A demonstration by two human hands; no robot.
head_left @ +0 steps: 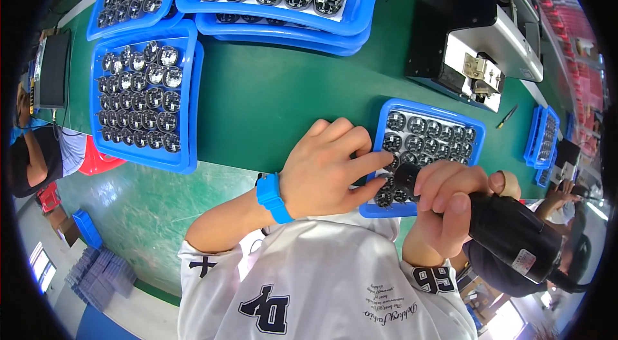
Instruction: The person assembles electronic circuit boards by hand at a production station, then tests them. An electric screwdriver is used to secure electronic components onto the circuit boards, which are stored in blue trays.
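Note:
A black electric screwdriver [518, 234] lies in my right hand [450, 201], whose fingers wrap round its front part. Its dark nose points left, over the lower left of a blue tray [432, 109]. Rows of round black parts [417, 125] with small white pieces on top fill this tray. My left hand [331, 169], with a blue wristband, reaches over the tray's left rim. Its thumb and forefinger close about one round part near the screwdriver's nose, while the other fingers are bent. The bit's tip and most of that part are hidden.
A blue tray [192, 102] of similar parts is at left, with stacked trays [360, 18] at the far side. A black and silver machine [444, 31] stands at far right, near a small pen-like tool [507, 116]. Other people sit at both sides.

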